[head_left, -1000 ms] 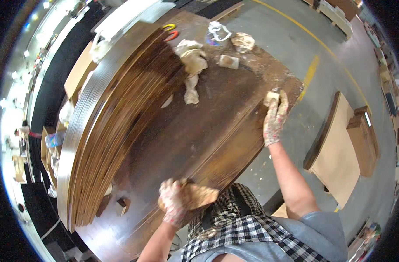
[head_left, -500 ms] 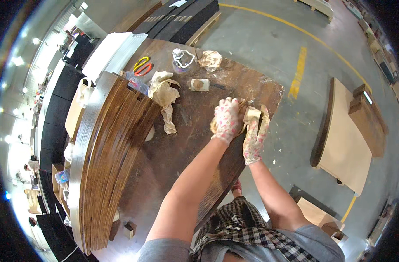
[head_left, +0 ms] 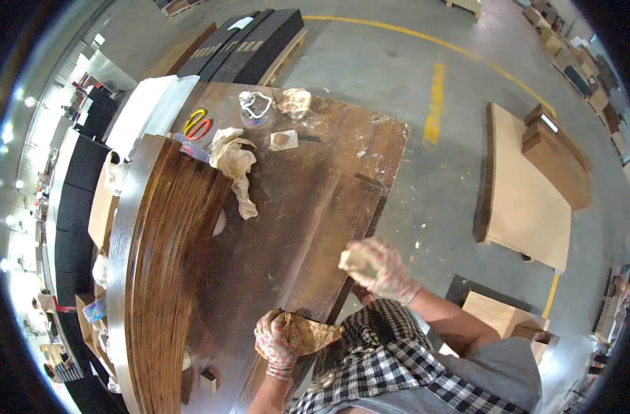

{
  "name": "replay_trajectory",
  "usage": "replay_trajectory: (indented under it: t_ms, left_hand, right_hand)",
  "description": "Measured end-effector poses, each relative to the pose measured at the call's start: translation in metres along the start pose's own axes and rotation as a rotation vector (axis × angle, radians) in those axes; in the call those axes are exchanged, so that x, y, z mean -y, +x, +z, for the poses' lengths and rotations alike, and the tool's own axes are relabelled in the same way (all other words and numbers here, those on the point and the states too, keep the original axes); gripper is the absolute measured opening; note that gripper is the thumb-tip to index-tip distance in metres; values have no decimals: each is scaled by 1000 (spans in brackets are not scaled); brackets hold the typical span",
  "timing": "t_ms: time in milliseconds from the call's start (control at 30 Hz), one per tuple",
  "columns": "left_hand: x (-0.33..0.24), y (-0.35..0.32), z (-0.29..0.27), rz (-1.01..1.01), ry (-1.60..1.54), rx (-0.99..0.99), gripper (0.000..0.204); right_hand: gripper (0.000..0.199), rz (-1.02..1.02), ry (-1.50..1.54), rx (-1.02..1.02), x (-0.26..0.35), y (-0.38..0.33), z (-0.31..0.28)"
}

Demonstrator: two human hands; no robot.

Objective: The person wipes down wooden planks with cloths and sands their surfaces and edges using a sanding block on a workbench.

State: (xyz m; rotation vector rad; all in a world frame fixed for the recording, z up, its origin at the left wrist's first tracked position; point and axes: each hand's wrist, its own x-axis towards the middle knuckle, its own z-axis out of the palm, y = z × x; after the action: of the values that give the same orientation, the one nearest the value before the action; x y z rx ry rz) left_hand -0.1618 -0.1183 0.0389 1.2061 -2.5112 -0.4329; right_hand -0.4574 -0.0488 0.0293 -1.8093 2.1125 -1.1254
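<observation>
Board (head_left: 329,241) lies flat on the stained workbench (head_left: 370,138), near its right edge; looks stiff and heavy-ish, so I'd grab it by the long edges. Left hand (head_left: 277,341) is clamped on a rag (head_left: 311,334) at the board's near end, right hand (head_left: 380,269) pinches a small pad (head_left: 356,261) over the edge. Stacked panels (head_left: 163,276) sit left.

A stained wooden workbench (head_left: 370,138) stands on a concrete floor (head_left: 398,62). On it lie a dark board (head_left: 329,241), crumpled rags (head_left: 235,165), scissors (head_left: 196,123) and a stack of curved veneer strips (head_left: 166,276).
</observation>
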Motion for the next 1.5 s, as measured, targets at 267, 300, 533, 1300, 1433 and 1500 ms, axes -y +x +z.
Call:
replay_trajectory:
  t_ms: [267,300,533,1300,1433,1500]
  left_hand:
    - [-2,6,3,56,-3,-36,24]
    - [-4,6,4,55,-3,-35,24]
    - [-7,8,1,43,-26,-26,31]
    - [74,-130,-72,-483,-1049,-717,25]
    - [132,-218,-105,-438,-362,-619,26]
    - [147,-254,-113,-449,-298,-592,26]
  right_hand:
    - [51,239,-109,-180,-85,52,-26]
    - [49,240,-166,-218,-101,60,-31]
    - [50,85,-314,-250,-35,8,9]
    - [35,107,-186,-238,55,-32,43]
    - [47,54,-259,-201,117,-92,86]
    - [51,22,0,2,180,-143,108]
